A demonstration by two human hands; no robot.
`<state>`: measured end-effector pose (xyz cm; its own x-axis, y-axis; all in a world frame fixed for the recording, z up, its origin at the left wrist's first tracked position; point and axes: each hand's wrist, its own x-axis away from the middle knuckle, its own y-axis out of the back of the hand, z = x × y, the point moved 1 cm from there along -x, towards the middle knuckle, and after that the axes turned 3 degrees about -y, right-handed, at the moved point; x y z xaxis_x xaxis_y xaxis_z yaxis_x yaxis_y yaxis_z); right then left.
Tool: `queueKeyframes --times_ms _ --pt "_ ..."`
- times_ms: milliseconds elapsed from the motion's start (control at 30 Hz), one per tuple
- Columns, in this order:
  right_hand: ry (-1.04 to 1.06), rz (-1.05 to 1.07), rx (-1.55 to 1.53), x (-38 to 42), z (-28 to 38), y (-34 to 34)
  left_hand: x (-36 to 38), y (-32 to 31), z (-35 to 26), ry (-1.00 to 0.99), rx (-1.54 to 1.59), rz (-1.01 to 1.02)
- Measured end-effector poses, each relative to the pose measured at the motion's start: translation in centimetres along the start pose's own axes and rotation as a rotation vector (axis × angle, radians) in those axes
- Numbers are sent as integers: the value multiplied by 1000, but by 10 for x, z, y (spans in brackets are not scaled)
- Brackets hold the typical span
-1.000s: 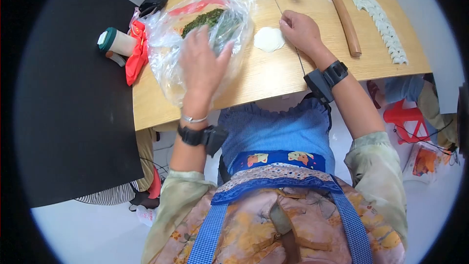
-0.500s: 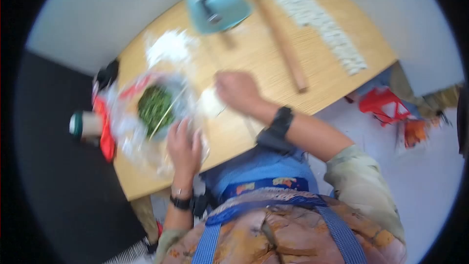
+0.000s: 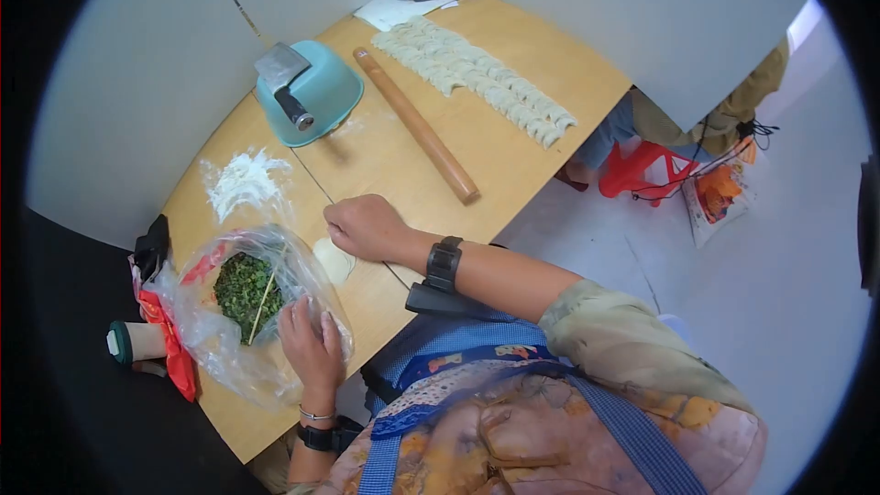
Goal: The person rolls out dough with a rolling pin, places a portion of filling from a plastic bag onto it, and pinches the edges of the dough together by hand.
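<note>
My right hand [image 3: 368,228] is curled into a fist beside a small stack of round dough wrappers [image 3: 334,262] on the table. Its fingertips are turned under, so anything inside them is hidden. My left hand [image 3: 312,348] rests at the near right side of a clear plastic bag [image 3: 213,348], fingers stretched out and a little apart. Inside the bag is chopped green filling [image 3: 246,293], with a pair of light chopsticks [image 3: 263,308] lying across it.
White flour [image 3: 246,183] lies behind the bag. A cleaver [image 3: 286,82] rests on an upturned teal basin [image 3: 328,96]. Farther right are a wooden rolling pin [image 3: 417,126] and rows of shaped dumplings [image 3: 477,78]. A red stool [image 3: 637,172] stands beyond the table's right edge.
The head view has turned, so the table and everything on it sit differently in the picture, and it is sharper. Both hands keep about the same places by the wrappers and bag.
</note>
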<state>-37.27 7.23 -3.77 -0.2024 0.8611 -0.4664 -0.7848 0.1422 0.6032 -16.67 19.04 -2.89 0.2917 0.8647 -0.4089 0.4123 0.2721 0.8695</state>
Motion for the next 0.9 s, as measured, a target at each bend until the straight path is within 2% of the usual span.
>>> queueKeyframes --times_ms 100,167,300,367,533,600,900 --pt "-35 -20 10 -1 5 -2 -7 8 1 -92 -41 -19" --pt "-38 -38 56 -2 8 -3 -12 15 3 -51 -16 187" --pt "-73 -67 117 0 10 0 -13 13 16 -154 25 184" --pt "-68 -89 140 -4 11 -6 -9 12 21 -245 97 95" --pt "-76 -96 268 -2 14 -4 -5 10 35 -197 299 86" --pt "-66 -49 297 -2 16 -5 -5 13 33 -267 304 67" --pt "-64 -111 408 1 20 -8 -9 8 39 -256 401 74"
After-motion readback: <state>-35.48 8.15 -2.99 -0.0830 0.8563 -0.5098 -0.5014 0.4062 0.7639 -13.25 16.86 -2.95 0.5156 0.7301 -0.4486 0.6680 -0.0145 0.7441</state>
